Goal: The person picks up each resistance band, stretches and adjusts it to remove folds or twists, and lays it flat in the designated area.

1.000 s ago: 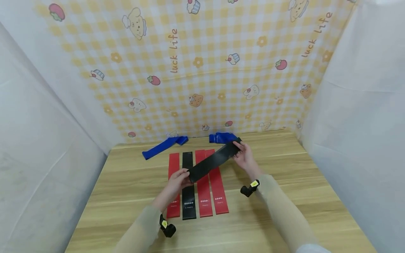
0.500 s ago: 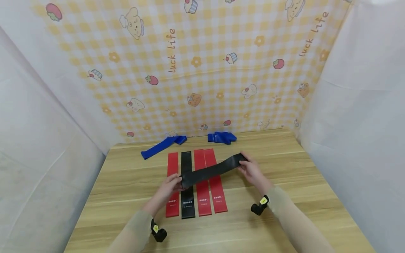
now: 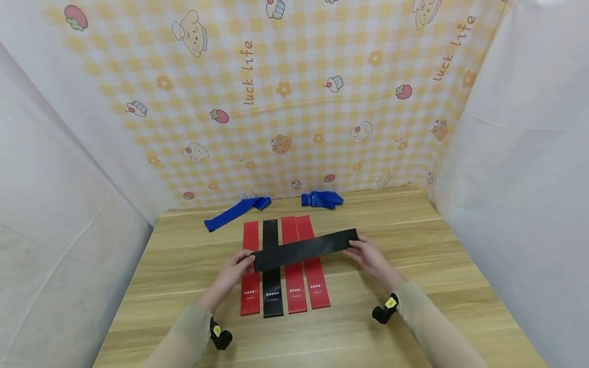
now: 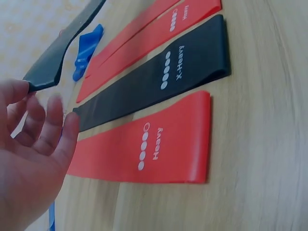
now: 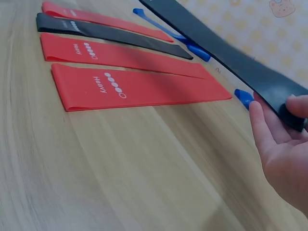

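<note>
A black resistance band (image 3: 306,249) is stretched out flat between both hands, above the table and crossing over the row of bands below. My left hand (image 3: 238,266) pinches its left end between thumb and fingers. At the other end, slightly higher in the head view, my right hand (image 3: 368,254) pinches it the same way. Underneath lie a red band (image 3: 250,294) marked Heavy, a black band (image 4: 149,72) marked X-Heavy, and two more red bands (image 3: 296,289) (image 5: 139,89), side by side. The held band hides their middles in the head view.
Two blue bands lie at the back of the wooden table (image 3: 391,327): a long folded one (image 3: 230,215) at left and a crumpled one (image 3: 322,199) near the middle. A checked cloth (image 3: 294,117) hangs behind, with white sheets on both sides.
Both hands have come nearer with the black band, the right hand most. The band has swung from a steep slant to nearly level, and its sag at half a second ago is pulled straight.
</note>
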`<act>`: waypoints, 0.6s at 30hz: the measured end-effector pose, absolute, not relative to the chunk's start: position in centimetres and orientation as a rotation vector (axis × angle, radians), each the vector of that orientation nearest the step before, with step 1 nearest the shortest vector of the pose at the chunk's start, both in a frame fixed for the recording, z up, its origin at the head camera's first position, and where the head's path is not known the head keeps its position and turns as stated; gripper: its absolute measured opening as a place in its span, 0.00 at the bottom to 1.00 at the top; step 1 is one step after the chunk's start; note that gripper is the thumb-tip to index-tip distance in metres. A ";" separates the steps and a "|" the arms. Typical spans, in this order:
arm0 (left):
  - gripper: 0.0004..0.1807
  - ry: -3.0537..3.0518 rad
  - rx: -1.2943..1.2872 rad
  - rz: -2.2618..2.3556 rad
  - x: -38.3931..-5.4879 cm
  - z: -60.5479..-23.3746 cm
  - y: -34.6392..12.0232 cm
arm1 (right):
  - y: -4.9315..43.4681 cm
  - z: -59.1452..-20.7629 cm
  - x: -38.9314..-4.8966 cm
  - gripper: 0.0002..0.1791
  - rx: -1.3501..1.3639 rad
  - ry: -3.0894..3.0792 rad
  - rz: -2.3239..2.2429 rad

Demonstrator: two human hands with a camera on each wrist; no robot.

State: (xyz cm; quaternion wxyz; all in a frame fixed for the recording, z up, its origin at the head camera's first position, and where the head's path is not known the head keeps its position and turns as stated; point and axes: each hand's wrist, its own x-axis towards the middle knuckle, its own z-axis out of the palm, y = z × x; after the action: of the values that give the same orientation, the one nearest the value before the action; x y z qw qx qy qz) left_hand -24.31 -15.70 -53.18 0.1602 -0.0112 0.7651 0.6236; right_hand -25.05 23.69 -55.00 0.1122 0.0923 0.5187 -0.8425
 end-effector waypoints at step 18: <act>0.14 2.145 -0.124 1.916 -24.6 -52.5 -16.7 | 24.9 -53.4 -24.7 0.14 0.063 1.851 -2.142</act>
State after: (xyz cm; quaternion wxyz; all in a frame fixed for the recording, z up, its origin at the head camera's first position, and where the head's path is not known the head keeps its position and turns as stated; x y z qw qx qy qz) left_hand -24.56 -16.70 -52.50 0.1309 -0.0427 0.7388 0.6597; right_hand -24.66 24.86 -53.43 0.1541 0.0219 0.6459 -0.7474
